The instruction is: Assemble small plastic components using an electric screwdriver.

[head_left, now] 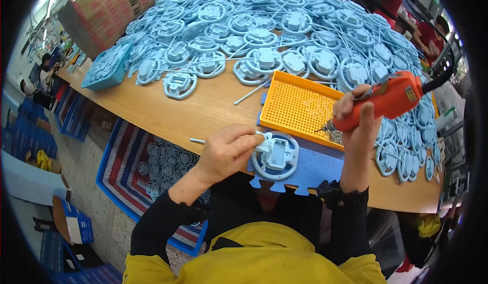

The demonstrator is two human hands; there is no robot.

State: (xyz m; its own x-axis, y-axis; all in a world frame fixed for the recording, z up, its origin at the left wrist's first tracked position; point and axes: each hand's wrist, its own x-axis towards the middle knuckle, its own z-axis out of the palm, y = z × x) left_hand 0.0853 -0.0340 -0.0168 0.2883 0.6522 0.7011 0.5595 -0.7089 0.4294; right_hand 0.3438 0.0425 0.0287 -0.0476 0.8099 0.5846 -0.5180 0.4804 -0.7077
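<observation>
My left hand (pixel 226 152) pinches the side of a light blue plastic ring-shaped part (pixel 291 168) with a boxy centre. The part lies on a blue foam mat (pixel 321 164) near the table's front edge. A thin light blue rod (pixel 197 140) sticks out to the left from behind that hand. My right hand (pixel 360 144) is wrapped round an orange-red electric screwdriver (pixel 394 100). The tool's bit points left, over the yellow perforated tray (pixel 284 98), apart from the part. Small metal screws (pixel 335 137) lie in the tray's near right corner.
Similar light blue parts (pixel 211 12) are heaped across the back and right of the table (pixel 152 103). A blue basket (pixel 108 68) and a taped cardboard box (pixel 109 12) stand at the left. Below, a striped bag (pixel 127 167) holds more parts. A black cable (pixel 442 78) trails from the screwdriver.
</observation>
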